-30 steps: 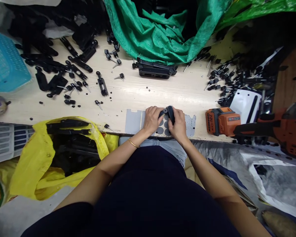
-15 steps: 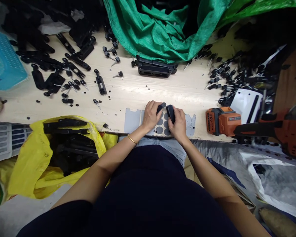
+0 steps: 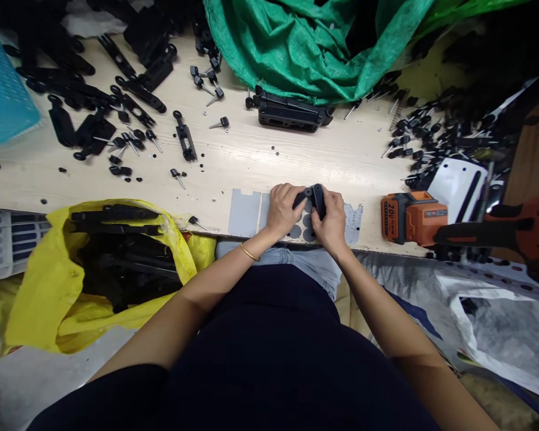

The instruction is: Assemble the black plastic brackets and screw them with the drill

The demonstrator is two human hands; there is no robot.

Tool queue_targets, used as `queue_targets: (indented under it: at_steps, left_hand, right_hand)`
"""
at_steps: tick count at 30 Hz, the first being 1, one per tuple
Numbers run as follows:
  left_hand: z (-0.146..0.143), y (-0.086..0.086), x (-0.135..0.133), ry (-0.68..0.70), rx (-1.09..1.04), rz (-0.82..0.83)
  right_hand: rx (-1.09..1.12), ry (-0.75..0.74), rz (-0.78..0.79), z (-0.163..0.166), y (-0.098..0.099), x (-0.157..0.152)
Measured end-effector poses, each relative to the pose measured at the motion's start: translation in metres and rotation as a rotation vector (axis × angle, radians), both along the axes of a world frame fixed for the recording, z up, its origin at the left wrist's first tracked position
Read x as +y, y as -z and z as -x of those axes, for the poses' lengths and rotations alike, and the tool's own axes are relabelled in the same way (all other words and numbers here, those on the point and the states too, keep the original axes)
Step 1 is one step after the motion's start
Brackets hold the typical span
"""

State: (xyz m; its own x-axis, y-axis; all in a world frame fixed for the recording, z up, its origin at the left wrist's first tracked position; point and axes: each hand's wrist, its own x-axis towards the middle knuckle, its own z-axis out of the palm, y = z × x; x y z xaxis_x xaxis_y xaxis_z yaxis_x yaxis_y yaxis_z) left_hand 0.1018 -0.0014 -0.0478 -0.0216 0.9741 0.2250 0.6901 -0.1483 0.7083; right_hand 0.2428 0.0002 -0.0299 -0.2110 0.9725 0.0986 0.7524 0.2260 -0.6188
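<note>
My left hand [image 3: 284,209] is closed around a dark plastic part [image 3: 302,196], its round end with a small hole sticking out. In my right hand [image 3: 331,219] is a black elongated plastic part [image 3: 318,202], tilted, its rounded tip up against the left one; I cannot tell whether the two are joined. Below both hands lies a sheet with grey round pads [image 3: 309,232] at the bench's front edge. Grey flat sheets [image 3: 244,213] show left of the hands, and a speckled grey piece [image 3: 353,222] shows to the right. The fingers hide most of both parts.
An orange cordless power tool [image 3: 413,216] lies to the right, beside heaped black-headed screws [image 3: 413,134]. A green sack [image 3: 296,57] stands behind a black assembly [image 3: 291,114]. Black parts [image 3: 186,137] are scattered left; a yellow bag [image 3: 40,287] sits below the bench [image 3: 238,158].
My hands have brought the two black parts closer, so their ends now meet or nearly meet. The view has shifted slightly, and the rest of the bench looks the same.
</note>
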Motion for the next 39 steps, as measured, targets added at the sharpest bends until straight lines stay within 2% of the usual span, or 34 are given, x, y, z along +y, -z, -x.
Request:
queue_targets:
  at_steps: [17,19,23,25,29,33,36,39]
  left_hand:
    - [-0.004,-0.002,0.003,0.027,0.029,0.063]
    - [0.004,-0.002,0.012,0.085,0.040,0.064]
    - [0.020,-0.001,0.038,0.384,0.042,0.062]
    - [0.019,0.000,0.044,0.449,0.040,0.061]
    - [0.005,0.000,0.036,0.199,0.020,0.045]
    - [-0.003,-0.001,0.027,0.242,0.000,0.035]
    - [-0.004,-0.002,0.026,0.140,0.002,0.045]
    - [-0.003,-0.004,0.027,0.160,-0.007,0.062]
  right_hand:
    - [-0.001,-0.012,0.030,0.000,-0.006,0.001]
    - [0.011,-0.022,0.036,0.000,-0.006,0.001]
    - [0.010,-0.038,0.053,-0.001,-0.007,0.001]
    - [0.010,-0.027,0.056,-0.001,-0.006,0.001]
    - [0.019,-0.017,0.068,-0.001,-0.007,-0.001]
    - [0.033,-0.021,0.080,-0.002,-0.007,-0.003]
    - [0.046,-0.021,0.088,-0.002,-0.007,-0.003]
    - [0.054,-0.024,0.099,-0.003,-0.006,-0.002]
